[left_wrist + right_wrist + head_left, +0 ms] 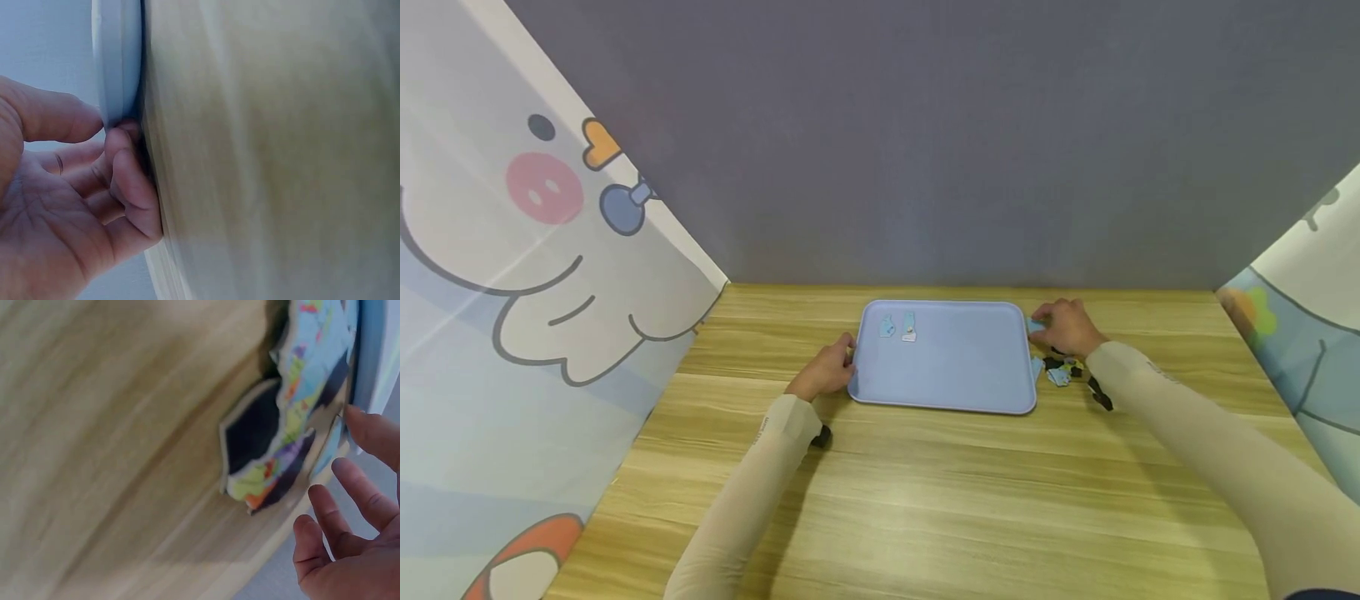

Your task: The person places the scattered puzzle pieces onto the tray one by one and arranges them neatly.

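Observation:
A pale blue tray lies on the wooden table, with two small light blue puzzle pieces near its upper left corner. My left hand grips the tray's left rim; close up, the left hand has its thumb on top and its fingers curled underneath. Beside the right rim, my right hand pinches a light blue puzzle piece between thumb and forefinger. The right wrist view shows this piece at the fingertips of the right hand, whose other fingers are loosely bent.
Several loose puzzle pieces, black, light blue and multicoloured, lie overlapping at the tray's right side. A black piece is partly under the right sleeve. A grey panel rises behind the wooden table. Printed cloth hangs on the left.

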### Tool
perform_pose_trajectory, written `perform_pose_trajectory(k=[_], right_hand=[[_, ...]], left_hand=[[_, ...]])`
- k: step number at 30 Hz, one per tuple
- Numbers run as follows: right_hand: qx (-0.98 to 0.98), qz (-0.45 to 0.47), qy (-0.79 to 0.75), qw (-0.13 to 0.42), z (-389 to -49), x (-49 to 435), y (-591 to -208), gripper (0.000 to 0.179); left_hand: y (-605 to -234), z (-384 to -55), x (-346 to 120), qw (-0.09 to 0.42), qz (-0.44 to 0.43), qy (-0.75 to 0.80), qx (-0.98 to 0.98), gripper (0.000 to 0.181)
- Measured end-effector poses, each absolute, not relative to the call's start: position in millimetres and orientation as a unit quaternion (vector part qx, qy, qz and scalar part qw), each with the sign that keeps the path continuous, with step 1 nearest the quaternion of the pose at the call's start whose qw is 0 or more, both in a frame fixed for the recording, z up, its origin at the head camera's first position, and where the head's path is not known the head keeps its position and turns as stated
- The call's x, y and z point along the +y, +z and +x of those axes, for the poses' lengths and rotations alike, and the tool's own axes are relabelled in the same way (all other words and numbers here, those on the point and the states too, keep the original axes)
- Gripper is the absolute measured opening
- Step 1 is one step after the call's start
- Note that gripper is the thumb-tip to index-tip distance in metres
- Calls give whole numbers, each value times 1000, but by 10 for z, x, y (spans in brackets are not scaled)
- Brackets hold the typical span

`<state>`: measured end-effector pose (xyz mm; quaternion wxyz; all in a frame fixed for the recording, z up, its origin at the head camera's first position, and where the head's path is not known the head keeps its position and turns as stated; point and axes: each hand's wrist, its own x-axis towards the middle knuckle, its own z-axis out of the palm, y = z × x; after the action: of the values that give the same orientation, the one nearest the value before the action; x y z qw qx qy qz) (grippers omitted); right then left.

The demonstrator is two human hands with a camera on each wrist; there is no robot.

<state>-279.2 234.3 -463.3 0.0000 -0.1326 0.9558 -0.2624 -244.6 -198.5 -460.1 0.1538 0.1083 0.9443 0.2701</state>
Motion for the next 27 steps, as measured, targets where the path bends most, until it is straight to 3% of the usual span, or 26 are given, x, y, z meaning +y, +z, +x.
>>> perform_pose_trajectory(k=[15,27], right_hand=[[951,-104,-291,-19,-2793,2360,-4720,31],[941,-92,-320,-53,-2808,2365,-4562,31]], left_hand=[[-4589,-2427,-1966,150,108,267,946,33],[-4601,-2431,-1966,145,112,267,946,32]])
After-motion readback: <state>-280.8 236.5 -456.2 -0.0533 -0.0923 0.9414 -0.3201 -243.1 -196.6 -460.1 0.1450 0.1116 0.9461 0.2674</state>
